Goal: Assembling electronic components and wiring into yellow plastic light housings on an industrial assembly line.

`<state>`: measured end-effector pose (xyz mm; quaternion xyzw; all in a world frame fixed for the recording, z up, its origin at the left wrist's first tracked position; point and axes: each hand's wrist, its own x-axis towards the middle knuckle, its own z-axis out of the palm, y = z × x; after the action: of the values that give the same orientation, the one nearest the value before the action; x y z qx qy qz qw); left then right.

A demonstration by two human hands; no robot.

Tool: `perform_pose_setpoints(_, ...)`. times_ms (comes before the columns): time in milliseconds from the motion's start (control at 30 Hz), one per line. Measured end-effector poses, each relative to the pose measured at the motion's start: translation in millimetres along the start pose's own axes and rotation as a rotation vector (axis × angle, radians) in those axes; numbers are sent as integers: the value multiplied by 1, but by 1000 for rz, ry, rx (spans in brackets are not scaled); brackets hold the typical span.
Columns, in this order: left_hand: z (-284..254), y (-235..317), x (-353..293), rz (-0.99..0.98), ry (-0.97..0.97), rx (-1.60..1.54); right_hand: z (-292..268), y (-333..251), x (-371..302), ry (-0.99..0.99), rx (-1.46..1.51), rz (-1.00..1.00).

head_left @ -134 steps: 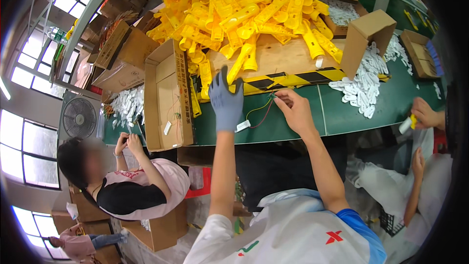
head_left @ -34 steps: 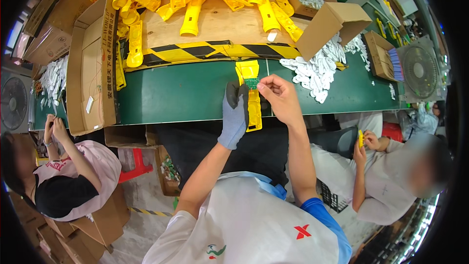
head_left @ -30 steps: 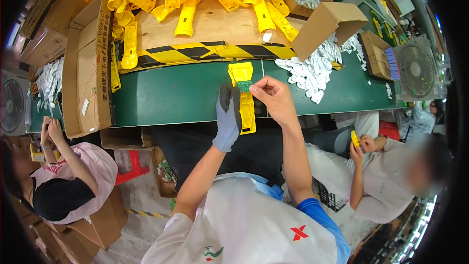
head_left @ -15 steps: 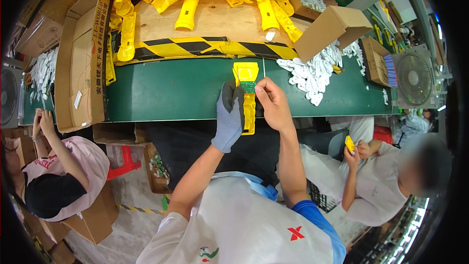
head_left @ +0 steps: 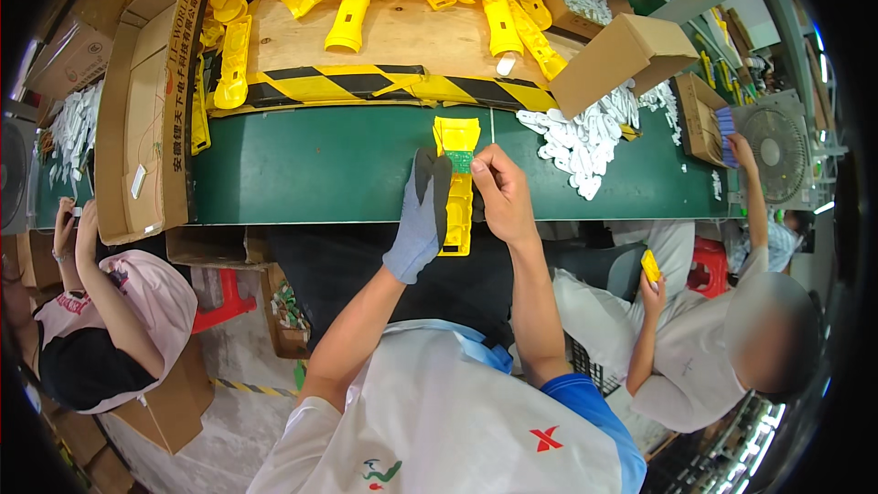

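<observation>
My left hand (head_left: 421, 215), in a blue-grey glove with dark fingers, is closed around the left side of a long yellow plastic housing (head_left: 457, 135). The housing lies lengthwise away from me over the near table edge, its hollow, ribbed inside facing up and its wide end farthest off. Across it, below the wide end, sits a small green circuit board (head_left: 459, 162). My bare right hand (head_left: 506, 197) is at the board's right edge, thumb and forefinger pinched together there. Whether the pinch holds the board itself or something thin on it is too small to tell.
Yellow housings (head_left: 352, 14) are heaped on a wooden board behind black-and-yellow tape (head_left: 329, 87). White plastic pieces (head_left: 581, 151) lie right, by a tilted cardboard box (head_left: 622, 59). A tall carton (head_left: 142, 128) stands left. Co-workers sit either side; the right one holds a yellow piece (head_left: 650, 266).
My hands keep nearly the same pose on the housing and board; the view has shifted slightly. The co-worker on the right has stretched one arm out toward the box beside the fan.
</observation>
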<state>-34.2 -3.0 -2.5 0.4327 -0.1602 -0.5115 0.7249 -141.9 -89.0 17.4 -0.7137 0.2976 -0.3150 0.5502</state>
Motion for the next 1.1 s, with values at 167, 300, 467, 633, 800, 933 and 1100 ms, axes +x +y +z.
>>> perform_pose_setpoints(167, 8, 2, 3, -71, 28, 77, -2, -3, -3, 8, -9, 9)
perform_pose_setpoints(300, 9, -8, 5, 89, 100, 255, -4, -3, -5, 15, -32, 4)
perform_pose_setpoints(467, 20, 14, -5, -71, 36, 53, -37, -28, -2, 58, -254, 48)
perform_pose_setpoints(633, 25, 10, -10, -7, 8, 160, -107, -27, -4, 284, -1117, -168)
perform_pose_setpoints(800, 25, 15, -4, -65, -34, 146, -129, -5, 1, 159, -1195, -259)
perform_pose_setpoints(933, 24, 16, -5, -75, -48, 124, -127, -1, 7, 144, -1211, -320)
perform_pose_setpoints(1100, 18, 13, -6, -98, -65, 43, -132, -6, 11, 92, -1189, -254)
